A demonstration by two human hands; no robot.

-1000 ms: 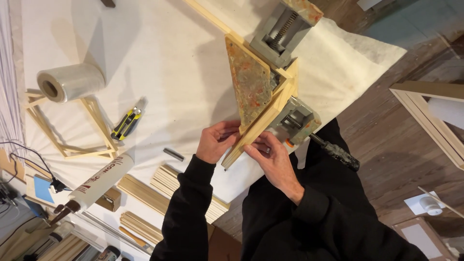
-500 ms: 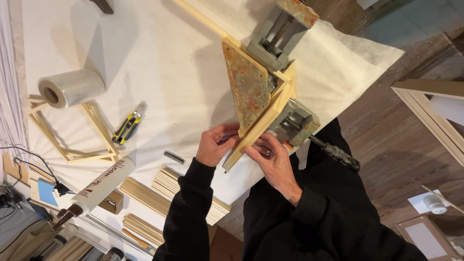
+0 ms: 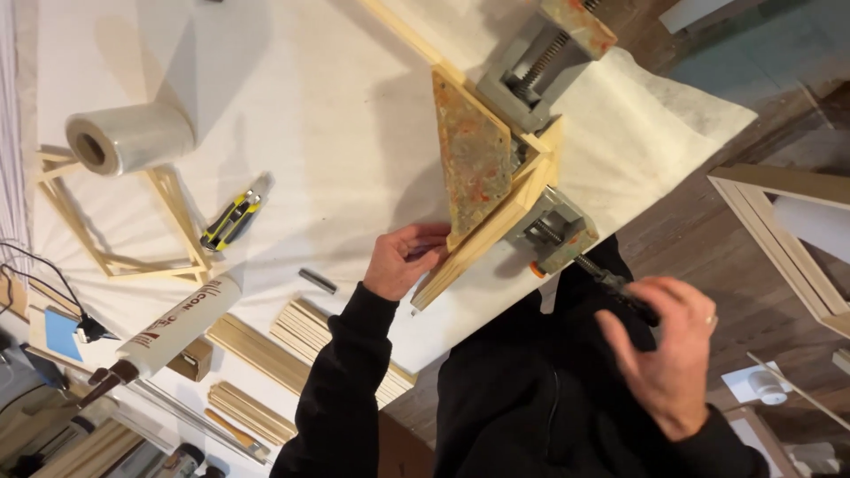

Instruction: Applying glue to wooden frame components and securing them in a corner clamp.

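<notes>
At a white-covered workbench [image 3: 292, 106], we see the left hand [image 3: 403, 261] with its fingers curled against the near end of a pale wooden frame strip [image 3: 482, 243], thumb and fingertips closed on the wood where it runs out from a corner clamp [image 3: 540, 133]. The strip lies slanted across the cloth, its far end seated in the clamp's grey metal body beside a mottled, paint-stained triangular plate [image 3: 474, 164]. The right hand [image 3: 668, 350] hangs off the bench edge over the wooden floor, fingers spread and loosely open; it holds nothing that we can make out, though its fingertips sit just beside the dark handle [image 3: 615, 288] of the clamp's screw, and we cannot tell whether they touch it. The strip is thus at the left hand's grip and well apart from the right. To the left lie a roll of clear film [image 3: 128, 140], a yellow-and-black utility knife [image 3: 232, 219], an open wooden frame [image 3: 124, 226] and a caulking cartridge [image 3: 173, 323], with stacked wooden mouldings [image 3: 305, 332] near the bench's front edge.
</notes>
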